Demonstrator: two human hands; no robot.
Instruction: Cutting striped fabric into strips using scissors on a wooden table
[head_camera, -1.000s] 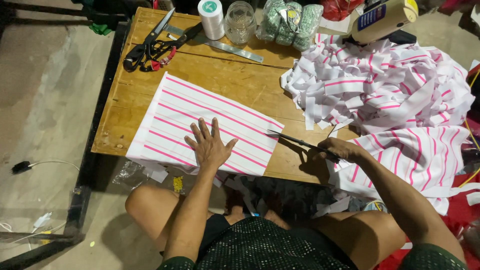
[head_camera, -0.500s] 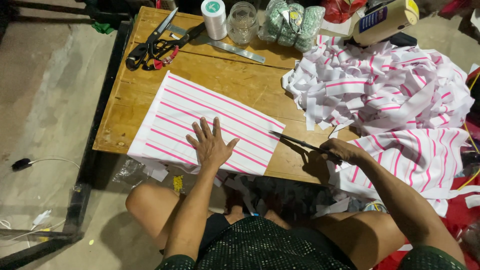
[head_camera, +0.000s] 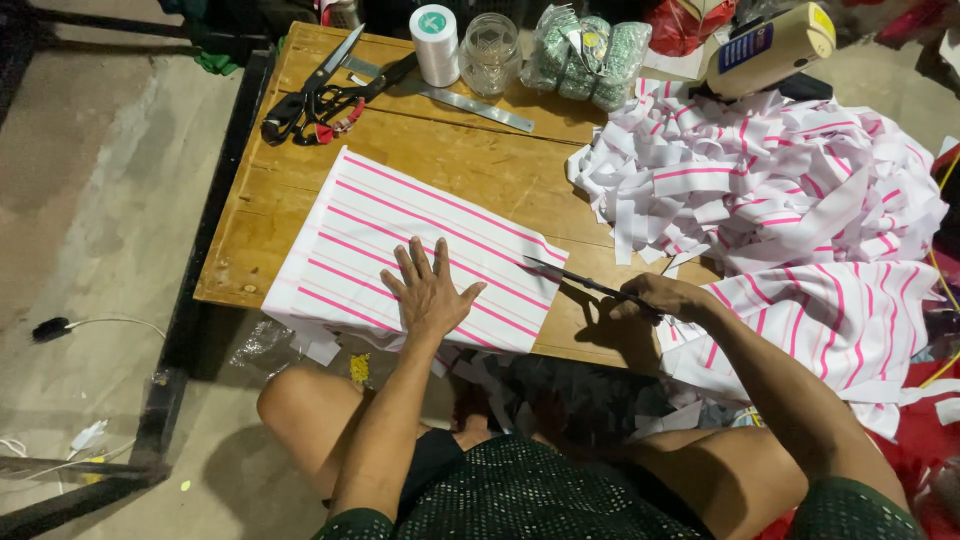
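The person wears a dark green sparkly sleeveless top (head_camera: 560, 495) and dark shorts (head_camera: 432, 458); arms and legs are bare.

On the bench (head_camera: 470, 165), the cloth (head_camera: 400, 240) lies in the middle, big scissors (head_camera: 320, 95) at eleven o'clock, the jar (head_camera: 490, 55) at twelve, the scrap pile (head_camera: 770, 190) at two.

A home sewing workshop: low wooden table (head_camera: 470, 165), thread spool (head_camera: 435, 45), scissors (head_camera: 325, 95), heaped striped fabric strips (head_camera: 760, 180).
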